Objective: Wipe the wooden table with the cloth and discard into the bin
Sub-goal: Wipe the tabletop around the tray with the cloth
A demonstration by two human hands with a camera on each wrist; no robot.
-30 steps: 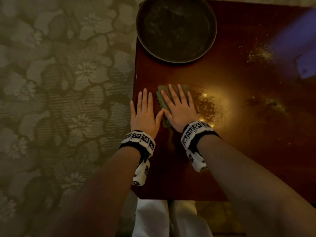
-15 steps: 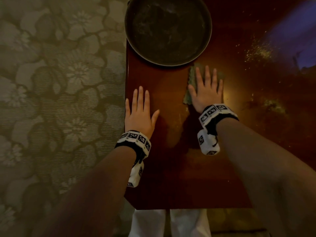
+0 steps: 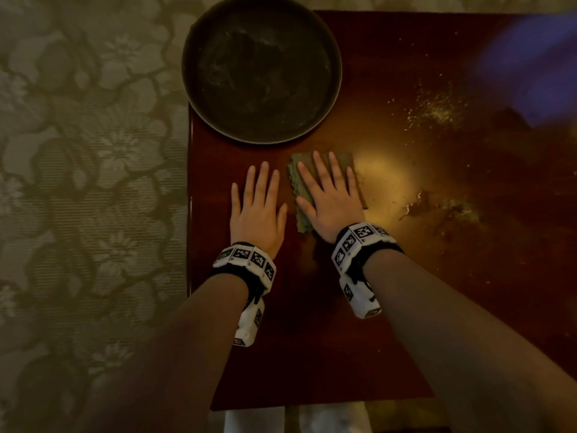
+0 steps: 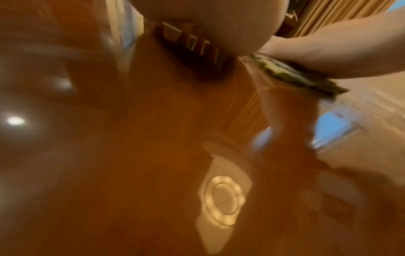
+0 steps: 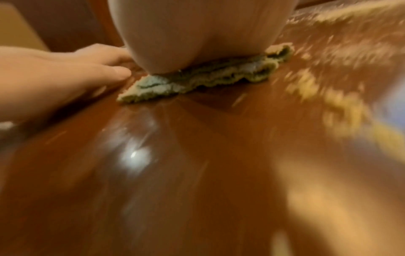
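Observation:
A glossy dark red wooden table [image 3: 312, 339] fills the middle of the head view. A folded green cloth [image 3: 299, 214] lies flat on it, just below a round dark bin [image 3: 262, 67]. My right hand [image 3: 327, 195] presses on the cloth with straight, spread fingers. My left hand [image 3: 257, 207] rests flat on the bare wood just left of the cloth, fingers straight. The right wrist view shows the cloth [image 5: 197, 78] squashed under my palm. In the left wrist view the cloth's edge [image 4: 302, 76] sticks out under the right hand. Yellowish crumbs [image 3: 434, 107] lie scattered to the right.
More crumbs and smears [image 3: 449, 207] sit on the table right of the cloth. The bin stands at the table's far left corner, overhanging the edge. A floral patterned carpet [image 3: 87, 182] lies left of the table. A blurred blue shape [image 3: 530, 64] is at the far right.
My right hand slid the cloth up and right towards the bin, then back towards me and left, ending beside the left hand. The left hand stayed flat on the table.

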